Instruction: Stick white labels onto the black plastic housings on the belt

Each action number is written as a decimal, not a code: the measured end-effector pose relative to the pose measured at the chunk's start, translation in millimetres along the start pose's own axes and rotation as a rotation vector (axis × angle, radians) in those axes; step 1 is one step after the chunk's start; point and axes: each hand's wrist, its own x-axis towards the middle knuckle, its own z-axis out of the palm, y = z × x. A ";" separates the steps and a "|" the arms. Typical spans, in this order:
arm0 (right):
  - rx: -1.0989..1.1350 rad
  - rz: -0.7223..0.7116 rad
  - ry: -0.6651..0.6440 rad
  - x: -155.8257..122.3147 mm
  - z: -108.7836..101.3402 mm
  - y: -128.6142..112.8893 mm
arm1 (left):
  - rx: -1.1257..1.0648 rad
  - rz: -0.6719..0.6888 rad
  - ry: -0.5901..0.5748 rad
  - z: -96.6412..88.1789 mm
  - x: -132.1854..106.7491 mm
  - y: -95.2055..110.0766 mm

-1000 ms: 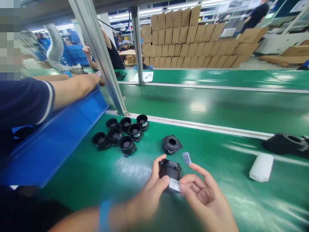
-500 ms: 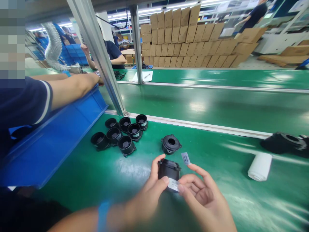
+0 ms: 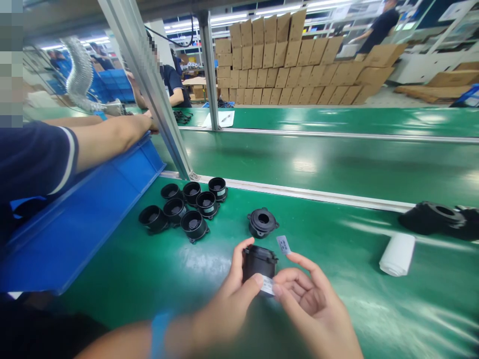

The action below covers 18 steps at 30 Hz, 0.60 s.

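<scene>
My left hand (image 3: pixel 236 285) is closed around a black round plastic housing (image 3: pixel 259 263), with the thumb pressing a white printed label (image 3: pixel 267 284) against its side. At the label's right end, the thumb of my right hand (image 3: pixel 316 299) and a bent finger pinch it. A second printed label (image 3: pixel 283 245) clings to the tip of my right index finger, which is stretched out. Just beyond my hands stands another black housing (image 3: pixel 263 223) with a round hole in its top. Several open black cups (image 3: pixel 194 225) are grouped to the left, some bearing labels.
At the left a blue bin (image 3: pixel 97 214) lies under a co-worker's outstretched arm (image 3: pixel 108 137). A metal post (image 3: pixel 149 89) rises behind the cups. To the right are a white roll (image 3: pixel 397 255) and black molded parts (image 3: pixel 430 218). Cardboard boxes (image 3: pixel 280 55) are stacked at the back.
The view has shifted slightly, so most things sit a little further left. Both hands keep nearly the same hold on the housing and label.
</scene>
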 end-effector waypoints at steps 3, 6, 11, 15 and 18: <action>0.005 -0.008 0.001 -1.7 1.4 -0.4 | 0.044 0.016 0.019 2.5 -2.1 1.9; 0.002 0.011 0.010 -3.7 -0.7 -2.0 | 0.127 0.102 0.078 3.2 -5.1 1.5; -0.154 -0.020 0.041 6.0 -23.4 1.9 | 0.169 0.244 0.186 -3.4 -5.0 6.6; -0.264 -0.126 -0.047 19.4 -37.1 10.2 | -0.014 0.232 0.169 -9.2 0.8 11.6; -0.375 -0.257 -0.127 19.8 -32.5 11.7 | -0.101 0.169 0.087 -9.9 2.4 9.0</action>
